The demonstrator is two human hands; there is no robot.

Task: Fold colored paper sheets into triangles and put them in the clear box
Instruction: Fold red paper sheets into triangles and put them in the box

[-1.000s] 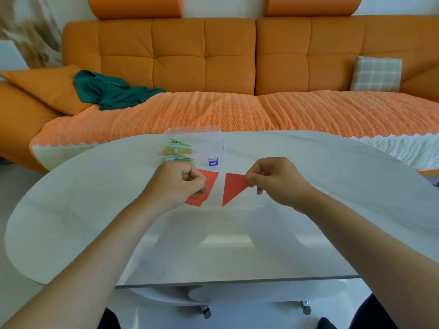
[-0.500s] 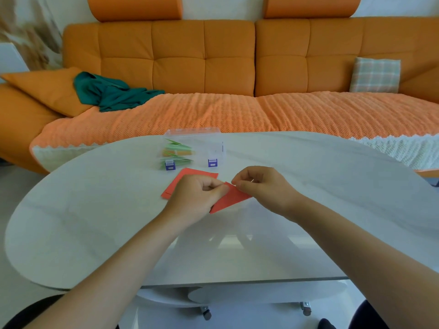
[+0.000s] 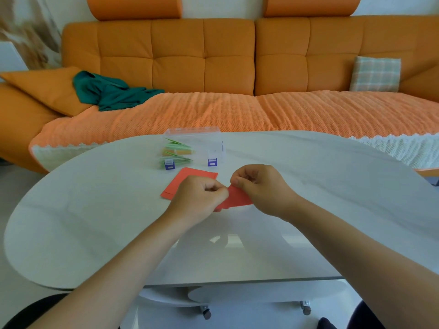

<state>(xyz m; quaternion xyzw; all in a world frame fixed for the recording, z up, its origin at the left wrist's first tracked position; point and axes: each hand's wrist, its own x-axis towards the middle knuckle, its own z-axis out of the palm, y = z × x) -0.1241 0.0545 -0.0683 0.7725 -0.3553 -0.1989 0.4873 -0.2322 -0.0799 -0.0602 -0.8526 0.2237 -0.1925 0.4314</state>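
Both hands meet over the middle of the white table (image 3: 95, 222). My left hand (image 3: 198, 198) and my right hand (image 3: 260, 188) pinch a folded red paper piece (image 3: 237, 198) between them, just above the tabletop. A second red paper (image 3: 187, 180) lies flat on the table behind my left hand, partly hidden by it. The clear box (image 3: 197, 146) with blue latches stands further back, its lid up, holding several green and orange folded triangles.
An orange sofa (image 3: 204, 62) runs behind the table, with a green cloth (image 3: 109, 91) and an orange cushion at the left and a checked pillow (image 3: 375, 73) at the right. The table's near edge ends just below my forearms.
A second ago each hand held its own red piece apart. My left hand has laid its piece on the table and joined my right hand on the other piece.
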